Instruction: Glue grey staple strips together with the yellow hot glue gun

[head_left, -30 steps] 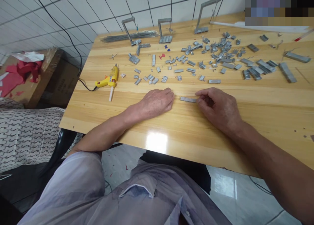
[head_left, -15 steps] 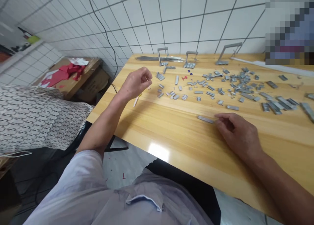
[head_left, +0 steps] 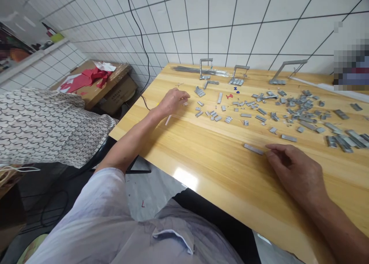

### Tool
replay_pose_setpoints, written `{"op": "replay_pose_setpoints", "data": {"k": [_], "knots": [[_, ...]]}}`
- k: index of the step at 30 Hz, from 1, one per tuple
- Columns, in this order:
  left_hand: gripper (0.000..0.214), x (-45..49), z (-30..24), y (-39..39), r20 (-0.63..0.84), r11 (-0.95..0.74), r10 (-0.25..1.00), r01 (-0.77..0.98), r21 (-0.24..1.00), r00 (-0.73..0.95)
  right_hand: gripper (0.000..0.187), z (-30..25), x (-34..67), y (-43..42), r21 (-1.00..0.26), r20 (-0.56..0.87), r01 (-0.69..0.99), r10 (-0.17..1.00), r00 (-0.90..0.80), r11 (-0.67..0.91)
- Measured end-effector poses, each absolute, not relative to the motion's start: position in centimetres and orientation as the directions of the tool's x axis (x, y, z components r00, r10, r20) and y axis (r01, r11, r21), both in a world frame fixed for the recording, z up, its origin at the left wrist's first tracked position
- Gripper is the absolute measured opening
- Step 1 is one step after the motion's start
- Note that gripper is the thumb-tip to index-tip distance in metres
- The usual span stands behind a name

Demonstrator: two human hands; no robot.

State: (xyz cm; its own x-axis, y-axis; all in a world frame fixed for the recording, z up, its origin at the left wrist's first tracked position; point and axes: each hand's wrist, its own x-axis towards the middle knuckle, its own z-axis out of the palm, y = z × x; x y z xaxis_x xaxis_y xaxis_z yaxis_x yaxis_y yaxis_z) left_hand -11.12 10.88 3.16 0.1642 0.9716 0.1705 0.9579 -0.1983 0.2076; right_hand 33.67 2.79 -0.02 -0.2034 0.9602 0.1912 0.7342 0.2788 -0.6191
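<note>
My left hand (head_left: 173,102) is low over the left part of the table, its fingers bent and drawn together. Small pale bits (head_left: 185,103) lie right at its fingertips; what is between the fingers, if anything, is too small to make out. A thin white strip (head_left: 168,120) lies just below that wrist. My right hand (head_left: 298,168) rests on the table at the right, thumb and forefinger closed at the near end of a flat grey metal strip (head_left: 253,149). Another grey metal bar (head_left: 288,138) lies just beyond the right hand.
Many small grey metal pieces (head_left: 305,106) are scattered across the wooden table (head_left: 201,152). Several bent metal frames (head_left: 238,80) and a bundle of thin rods (head_left: 198,70) stand or lie by the tiled wall. Red (head_left: 229,96) and blue bits (head_left: 236,89) lie mid-table. Cartons (head_left: 106,91) are at left.
My left hand has come down and forward to the pale bits. My right hand and the metal strip stay together in place; the view has shifted slightly.
</note>
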Motion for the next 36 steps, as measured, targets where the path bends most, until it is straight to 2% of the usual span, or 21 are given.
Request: {"op": "replay_pose_setpoints", "data": {"k": [5, 10, 15, 21, 23, 27, 32, 36], "knots": [[0.031, -11.0, 2.6, 10.9, 0.193, -0.221, 0.965, 0.951, 0.215, 0.18, 0.021, 0.0, 33.7, 2.8, -0.614, 0.145, 0.749, 0.968, -0.205, 0.251], [0.016, -10.8, 3.5, 9.9, 0.23, -0.199, 0.963, 0.941, 0.272, 0.137, 0.026, 0.0, 33.5, 2.8, -0.619, 0.151, 0.744, 0.967, -0.204, 0.254], [0.015, -12.2, 4.3, 8.4, 0.29, -0.065, 0.956, 0.941, 0.333, -0.036, 0.022, 0.3, 33.4, 2.7, -0.645, 0.151, 0.735, 0.978, -0.143, 0.207], [0.01, -16.9, 3.4, 6.8, 0.325, 0.092, 0.926, 0.95, 0.297, -0.192, 0.023, 1.0, 33.6, 2.6, -0.619, 0.048, 0.784, 0.998, -0.036, 0.057], [0.012, -18.1, 2.9, 6.5, 0.302, 0.116, 0.932, 0.953, 0.28, -0.202, 0.021, 0.9, 33.7, 2.6, -0.614, 0.03, 0.789, 1.0, 0.008, 0.012], [0.039, -19.1, 2.0, 6.4, 0.227, 0.069, 0.966, 0.973, 0.221, -0.12, 0.019, 0.5, 33.5, 2.7, -0.616, 0.054, 0.787, 0.996, 0.076, -0.027], [0.051, -18.7, 1.2, 6.7, 0.082, -0.044, 0.996, 0.99, 0.137, 0.033, 0.018, 0.5, 33.3, 2.7, -0.643, 0.071, 0.766, 0.997, 0.024, 0.027], [0.061, -18.8, 1.6, 7.5, -0.032, -0.047, 0.998, 0.996, 0.077, 0.05, 0.017, 0.2, 33.6, 2.8, -0.62, 0.108, 0.777, 0.993, -0.057, 0.112]]}}
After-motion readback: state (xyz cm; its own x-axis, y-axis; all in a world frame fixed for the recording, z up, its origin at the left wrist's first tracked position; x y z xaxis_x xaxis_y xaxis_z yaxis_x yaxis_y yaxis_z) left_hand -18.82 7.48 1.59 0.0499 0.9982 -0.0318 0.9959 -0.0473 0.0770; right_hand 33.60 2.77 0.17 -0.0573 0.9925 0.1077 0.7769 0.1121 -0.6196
